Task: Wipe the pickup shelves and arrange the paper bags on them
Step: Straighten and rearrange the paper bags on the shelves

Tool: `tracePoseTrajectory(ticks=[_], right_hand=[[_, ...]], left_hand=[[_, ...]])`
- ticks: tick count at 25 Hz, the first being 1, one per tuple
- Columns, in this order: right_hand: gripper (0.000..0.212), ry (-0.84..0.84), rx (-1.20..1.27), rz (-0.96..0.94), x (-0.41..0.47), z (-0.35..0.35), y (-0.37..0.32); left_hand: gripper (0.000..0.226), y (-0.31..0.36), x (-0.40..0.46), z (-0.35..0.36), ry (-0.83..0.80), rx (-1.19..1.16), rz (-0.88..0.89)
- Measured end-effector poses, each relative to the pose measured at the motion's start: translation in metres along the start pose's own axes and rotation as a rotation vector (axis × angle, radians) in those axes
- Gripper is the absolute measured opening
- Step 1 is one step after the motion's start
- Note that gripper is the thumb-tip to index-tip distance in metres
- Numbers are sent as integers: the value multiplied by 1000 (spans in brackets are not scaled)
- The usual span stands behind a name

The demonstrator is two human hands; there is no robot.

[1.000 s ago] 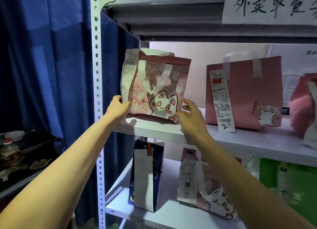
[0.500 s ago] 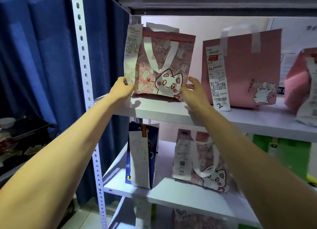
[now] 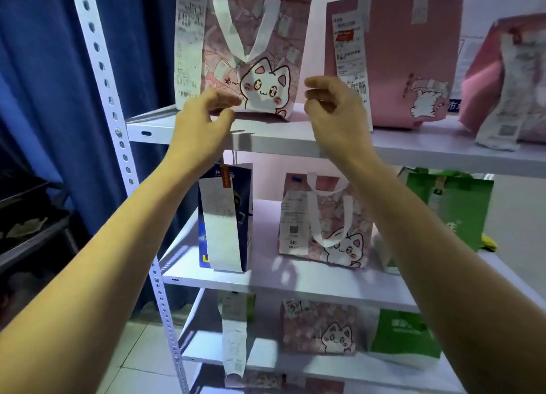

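Observation:
A pink cat-print paper bag with white handles and a long receipt stands upright at the left end of the upper white shelf. My left hand hovers just in front of its lower left corner, fingers loosely curled, holding nothing. My right hand hangs in front of the bag's right edge, fingers loosely curled and apart from it. A plain pink bag stands to the right on the same shelf, with another pink bag at the far right.
The middle shelf carries a dark blue bag, a cat bag and a green bag. More bags stand on the lowest shelf. The perforated upright post and a blue curtain are at left.
Both hands have let go of the cat-print bag and drawn back a little toward me. The bag stays standing on the shelf. The camera has tilted down.

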State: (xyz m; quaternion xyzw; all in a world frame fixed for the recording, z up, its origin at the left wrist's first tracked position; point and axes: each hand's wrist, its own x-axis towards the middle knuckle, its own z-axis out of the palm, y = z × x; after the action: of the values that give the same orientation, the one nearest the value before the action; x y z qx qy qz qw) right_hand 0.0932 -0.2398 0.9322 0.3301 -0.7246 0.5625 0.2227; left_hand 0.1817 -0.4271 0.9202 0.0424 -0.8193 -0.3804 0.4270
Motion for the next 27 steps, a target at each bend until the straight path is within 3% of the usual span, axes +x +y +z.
tracePoseTrajectory(ticks=[7, 17, 27], right_hand=[[27, 87, 31, -37, -59, -26, 12], [26, 38, 59, 287, -164, -18, 94], [23, -97, 55, 625, -216, -7, 186]], left_hand=[[27, 10, -72, 28, -91, -88, 15], [27, -46, -163, 84, -264, -137, -211], [36, -127, -205, 132, -266, 37, -479]])
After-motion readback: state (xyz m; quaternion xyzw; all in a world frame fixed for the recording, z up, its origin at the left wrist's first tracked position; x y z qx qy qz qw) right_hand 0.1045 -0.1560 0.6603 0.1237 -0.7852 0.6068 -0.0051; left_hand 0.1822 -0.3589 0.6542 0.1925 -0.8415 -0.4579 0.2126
